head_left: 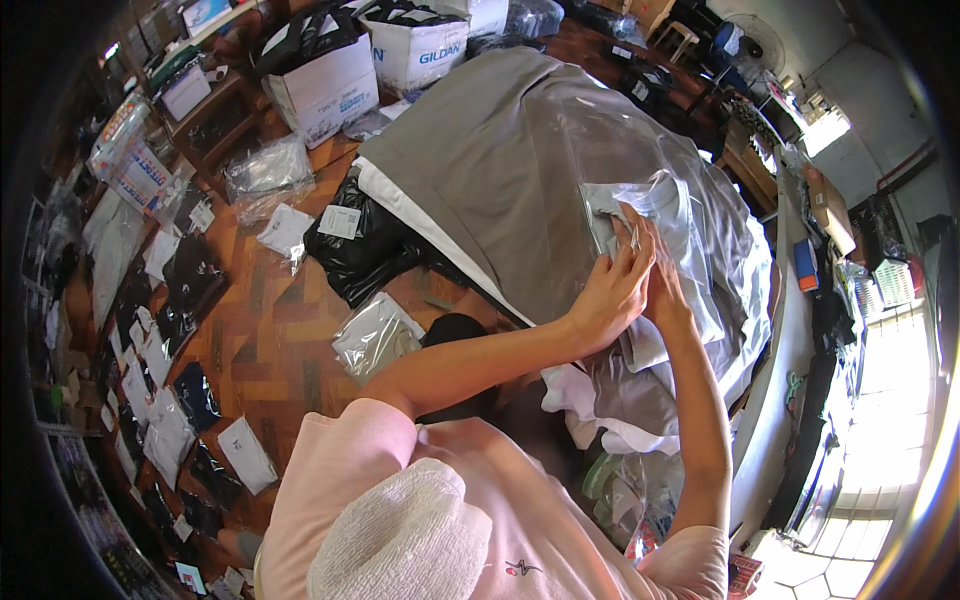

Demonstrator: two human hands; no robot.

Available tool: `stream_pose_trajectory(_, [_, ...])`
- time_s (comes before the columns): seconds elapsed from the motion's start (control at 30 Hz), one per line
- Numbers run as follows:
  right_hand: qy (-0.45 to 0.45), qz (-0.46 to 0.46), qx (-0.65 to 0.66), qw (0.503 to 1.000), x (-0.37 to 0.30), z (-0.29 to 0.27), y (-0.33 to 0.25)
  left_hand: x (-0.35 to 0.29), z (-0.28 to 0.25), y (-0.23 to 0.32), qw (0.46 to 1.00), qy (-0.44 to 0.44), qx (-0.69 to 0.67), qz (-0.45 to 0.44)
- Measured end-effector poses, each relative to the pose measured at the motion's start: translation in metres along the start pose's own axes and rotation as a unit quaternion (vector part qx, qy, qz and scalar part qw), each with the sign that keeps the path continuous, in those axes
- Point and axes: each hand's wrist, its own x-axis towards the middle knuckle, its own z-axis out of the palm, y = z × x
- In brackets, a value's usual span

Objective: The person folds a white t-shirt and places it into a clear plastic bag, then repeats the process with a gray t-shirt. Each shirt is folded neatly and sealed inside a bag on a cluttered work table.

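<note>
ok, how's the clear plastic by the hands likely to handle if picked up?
Probably floppy: the clear plastic lies flat along the grey-brown cloth rather than standing on its own. Likely light, since the cloth shows right through what looks like thin film. Possibly slippery too, given its glossy highlights.
</note>
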Motion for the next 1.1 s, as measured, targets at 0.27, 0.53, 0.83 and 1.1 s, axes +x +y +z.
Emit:
stream_pose_trajectory(0.27, [-0.069, -0.006, -0.159, 0.985, -0.001, 0.015, 0.014, 0.001, -0.002, 0.002, 1.000, -0.025, 0.017, -0.007])
stream_pose_trajectory(0.53, [-0.126, 0.075, -0.170, 0.974, 0.010, 0.003, -0.003, 0.003, 0.001, 0.003, 0.999, -0.006, 0.043, -0.022])
stream_pose_trajectory(0.83, [-0.109, 0.007, 0.008, 0.994, -0.009, -0.013, 0.003, -0.001, 0.000, -0.016, 1.000, -0.021, -0.001, -0.019])
stream_pose_trajectory(1.1, [-0.026, 0.051, 0.180, 0.982, -0.024, -0.003, 0.012, 0.000, -0.004, -0.012, 0.986, 0.061, -0.153, -0.010])
